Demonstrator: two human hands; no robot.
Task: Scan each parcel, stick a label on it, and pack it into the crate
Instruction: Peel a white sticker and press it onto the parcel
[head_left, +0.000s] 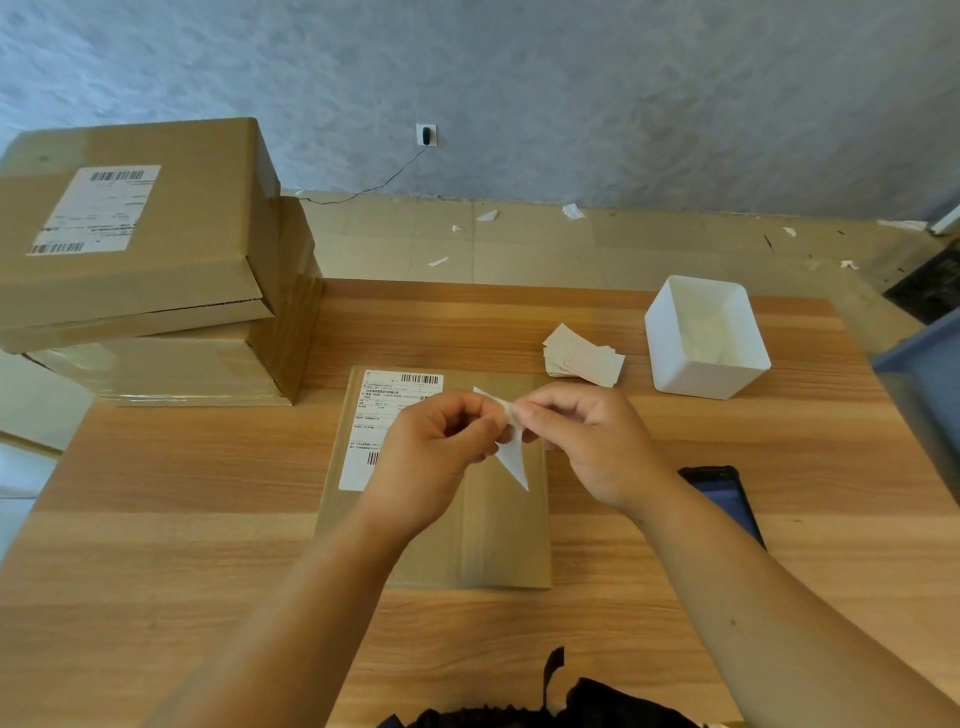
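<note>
A flat brown parcel (483, 525) lies in the middle of the wooden table (208, 493), with a white shipping sheet on its upper left. Above it, my left hand (431, 452) and my right hand (587, 441) both pinch a small white label (511, 457), which bends between my fingertips as its backing separates. A small pile of spare labels (584, 361) rests just beyond the parcel. The dark scanner (724, 499) lies on the table under my right wrist, partly hidden.
Stacked cardboard parcels (145, 260) fill the table's far left corner. A white bin (706, 338) stands at the far right. A blue crate edge (924, 374) shows at the right border. Paper scraps litter the tiled floor (519, 244) beyond the table.
</note>
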